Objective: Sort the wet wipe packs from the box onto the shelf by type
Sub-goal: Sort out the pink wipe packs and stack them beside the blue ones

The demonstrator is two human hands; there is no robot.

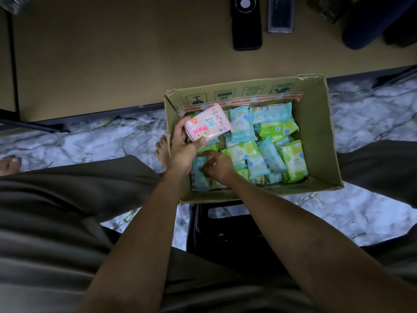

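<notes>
The sorting looks barely started. The cardboard box [320, 141], resting on a dark stool between the person's knees, is crowded with packs: blue packs [270, 112] and green packs [293, 161] fill most of its floor, lying jumbled and overlapping. The left hand [184, 145] holds one pink pack [208, 122] lifted above the box's left side, thumb across the pack's near edge and fingers curled round its left end. The right hand [216, 164] is down inside the box near its front-left corner, fingers bent among the packs there; whether it has hold of one cannot be told. Beyond the box lies the tan shelf [112, 53], which carries two phones [247, 23] but no wipe pack anywhere in view, so nearly everything seems left to do: the pink pack is the only one out, and all the rest wait inside.
</notes>
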